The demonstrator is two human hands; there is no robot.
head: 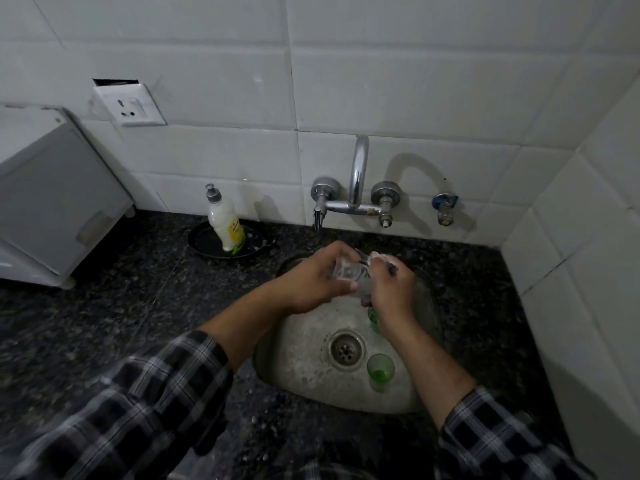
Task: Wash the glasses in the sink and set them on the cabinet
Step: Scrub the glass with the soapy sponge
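Washing is in hand: left hand [313,282] closed around clear glass [348,271] above the sink [304,344], right hand [389,287] apparently scrubbing it. Next comes rinsing; green glass [380,370] waits beside the drain [346,349].

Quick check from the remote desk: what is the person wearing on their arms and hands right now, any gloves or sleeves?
No gloves: the left hand and the right hand are both bare, with no watch or ring that I can make out. Both arms wear a dark plaid shirt with pale crossing stripes. The left sleeve and the right sleeve are pushed up, leaving the forearms uncovered.
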